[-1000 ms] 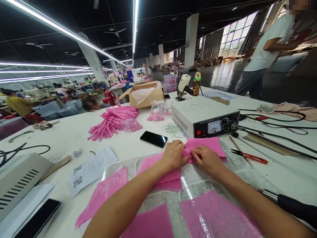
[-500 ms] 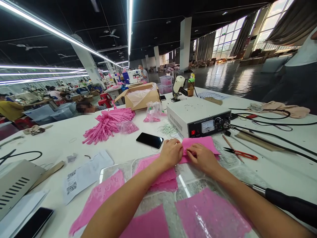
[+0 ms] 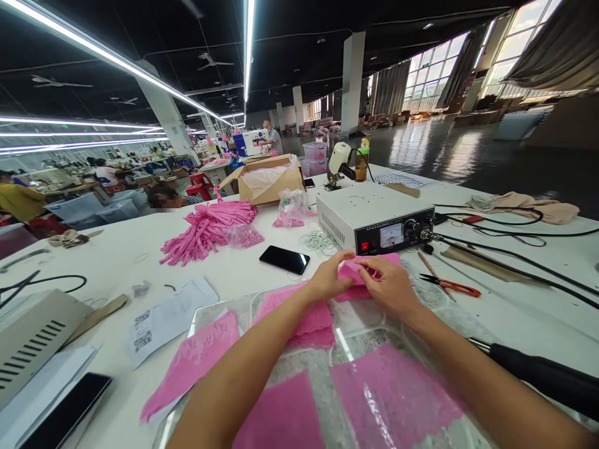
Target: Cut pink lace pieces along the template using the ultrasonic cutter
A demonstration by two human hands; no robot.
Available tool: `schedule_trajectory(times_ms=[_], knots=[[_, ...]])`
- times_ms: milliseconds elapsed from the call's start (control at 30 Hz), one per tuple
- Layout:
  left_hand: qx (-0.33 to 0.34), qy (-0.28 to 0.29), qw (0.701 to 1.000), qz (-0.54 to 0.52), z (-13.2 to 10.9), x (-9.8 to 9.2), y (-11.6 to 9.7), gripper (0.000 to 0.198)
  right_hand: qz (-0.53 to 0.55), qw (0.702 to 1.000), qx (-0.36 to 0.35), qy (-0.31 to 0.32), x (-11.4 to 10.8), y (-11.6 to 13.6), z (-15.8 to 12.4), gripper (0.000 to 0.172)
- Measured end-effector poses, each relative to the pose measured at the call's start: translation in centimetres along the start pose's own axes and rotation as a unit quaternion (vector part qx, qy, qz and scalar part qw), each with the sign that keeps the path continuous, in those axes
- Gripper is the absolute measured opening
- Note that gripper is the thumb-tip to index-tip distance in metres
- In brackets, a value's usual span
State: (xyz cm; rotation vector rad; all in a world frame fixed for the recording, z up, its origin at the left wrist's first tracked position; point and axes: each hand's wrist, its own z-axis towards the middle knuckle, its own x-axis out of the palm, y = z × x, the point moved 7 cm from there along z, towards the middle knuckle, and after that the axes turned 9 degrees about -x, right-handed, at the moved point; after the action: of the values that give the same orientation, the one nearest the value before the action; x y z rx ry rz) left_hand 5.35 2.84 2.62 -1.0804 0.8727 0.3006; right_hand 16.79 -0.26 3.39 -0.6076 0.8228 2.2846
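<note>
- Pink fabric piece (image 3: 350,272) sits pinched between both hands, lifted slightly off the table just in front of the white control box (image 3: 374,215).
- The left hand (image 3: 327,282) closes thumb and fingers on the fabric's left edge; the right hand (image 3: 392,287) clamps its fingertips (image 3: 369,269) on the top edge, nearly touching the left hand.
- The fabric is thin, matte and soft, folded where the fingers grip, with a straight far edge just short of the box's dark front panel.
- Under the wrists lies a clear glossy sheet (image 3: 355,324) with rounded corners, bearing pink lace pieces (image 3: 304,321) with scalloped edges; a larger one (image 3: 393,393) lies nearer the person.
- To the left, a black phone (image 3: 284,259) lies flat, near the left hand but apart from it.
- To the right, red-handled scissors (image 3: 449,285) lie on bare table, with open room between them and the right hand.
- A black-handled tool (image 3: 538,374) with a metal neck lies beside the right forearm.
- Black cables (image 3: 515,255) run across the right side of the white table (image 3: 116,262).
- Farther left, a bundle of pink strips (image 3: 206,227) fans out, with a cardboard box (image 3: 264,181) behind it; the table between is mostly free.
</note>
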Motion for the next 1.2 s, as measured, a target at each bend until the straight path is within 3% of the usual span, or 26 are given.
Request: schedule_trajectory(times_ms=[200,333,467,533,667,767,900,1000,1200], knots=[[-0.036,0.065,0.993,-0.093,0.1,-1.4,-1.3,0.014,0.048,0.995,0.006,-0.091,-6.9,5.4,0.5,0.021],[-0.042,0.145,0.982,-0.116,-3.0,-3.2,-2.5,0.016,0.123,0.981,0.105,-0.11,-10.7,7.1,-2.1,0.015],[-0.065,0.206,0.974,-0.069,-7.1,-2.0,-2.8,0.018,0.244,0.937,0.25,-0.015,-9.2,5.8,-7.6,0.025],[-0.083,0.209,0.974,-0.017,-8.7,-0.2,-2.6,0.016,0.217,0.922,0.317,0.041,-7.8,4.5,-10.9,0.032],[-0.078,0.163,0.98,0.084,-11.0,2.9,-3.3,0.034,0.082,0.939,0.314,0.115,-6.6,2.5,-15.1,0.036],[0.0,0.142,0.981,0.135,-12.8,3.8,-4.5,0.042,0.013,0.946,0.289,0.148,-6.7,1.5,-16.3,0.038],[0.14,0.091,0.963,0.214,-15.3,3.0,-5.2,0.03,0.001,0.942,0.292,0.167,-6.9,0.5,-16.4,0.039],[0.153,0.095,0.963,0.201,-16.3,2.6,-4.9,0.02,-0.002,0.938,0.301,0.17,-7.1,-0.1,-16.5,0.037],[0.136,0.088,0.973,0.162,-16.9,2.1,-5.1,0.022,-0.008,0.931,0.318,0.179,-7.3,-0.8,-17.1,0.038]])
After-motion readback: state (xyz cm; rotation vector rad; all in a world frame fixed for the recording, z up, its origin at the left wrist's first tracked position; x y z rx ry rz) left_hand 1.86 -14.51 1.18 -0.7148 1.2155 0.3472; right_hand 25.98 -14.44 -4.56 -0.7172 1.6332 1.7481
